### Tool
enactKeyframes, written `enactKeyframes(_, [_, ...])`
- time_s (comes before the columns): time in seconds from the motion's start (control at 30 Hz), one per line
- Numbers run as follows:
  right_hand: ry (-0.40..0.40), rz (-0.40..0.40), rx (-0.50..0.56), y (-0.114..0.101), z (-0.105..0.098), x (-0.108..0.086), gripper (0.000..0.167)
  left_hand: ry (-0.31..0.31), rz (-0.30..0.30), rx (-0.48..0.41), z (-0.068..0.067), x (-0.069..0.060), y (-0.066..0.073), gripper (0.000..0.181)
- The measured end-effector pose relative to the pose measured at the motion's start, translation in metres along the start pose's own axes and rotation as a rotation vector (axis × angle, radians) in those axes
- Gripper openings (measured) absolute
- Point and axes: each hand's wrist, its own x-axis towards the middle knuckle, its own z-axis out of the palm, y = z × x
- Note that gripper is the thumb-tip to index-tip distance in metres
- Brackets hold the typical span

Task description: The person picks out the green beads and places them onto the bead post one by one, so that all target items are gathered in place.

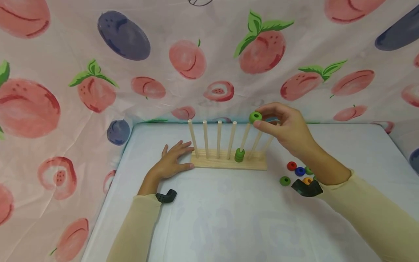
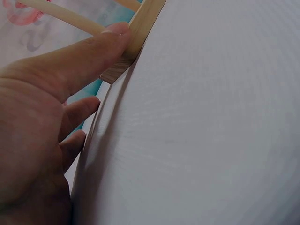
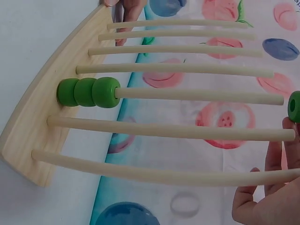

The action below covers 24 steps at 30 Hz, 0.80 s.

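Observation:
My right hand (image 1: 291,127) pinches a green bead (image 1: 255,117) at the top of the fifth peg from the left. In the right wrist view that bead (image 3: 294,107) is near the right edge, its hole turned toward the peg's tip (image 3: 276,99) with a small gap between. Three green beads (image 3: 84,92) are stacked at the foot of the same peg. The other pegs carry none. At the left end of the wooden base (image 1: 212,164), my left hand (image 1: 171,160) rests with fingers spread and its thumb (image 2: 101,49) touching the wood.
Right of the base, loose beads lie on the white table (image 1: 209,218): a red one (image 1: 291,166), a blue one (image 1: 300,171), an orange one (image 1: 307,180) and green ones (image 1: 285,181), some partly hidden by my right wrist. A fruit-print cloth (image 1: 157,109) hangs behind.

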Motion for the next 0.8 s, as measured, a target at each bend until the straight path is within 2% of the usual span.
enactKeyframes(0.13, [-0.001, -0.004, -0.095, 0.0002, 0.0036, 0.0006, 0.03, -0.001, -0.002, 0.001, -0.0004, 0.0005, -0.0003, 0.069])
enactKeyframes(0.4, [-0.008, 0.048, -0.185, 0.0002, 0.0058, 0.0013, 0.032, 0.001, -0.003, 0.002, -0.0015, -0.0003, 0.0009, 0.07])
enactKeyframes(0.8, [-0.043, 0.089, -0.196, 0.0022, 0.006, 0.0012, 0.035, 0.007, 0.009, -0.001, -0.0004, 0.0002, -0.0003, 0.07])
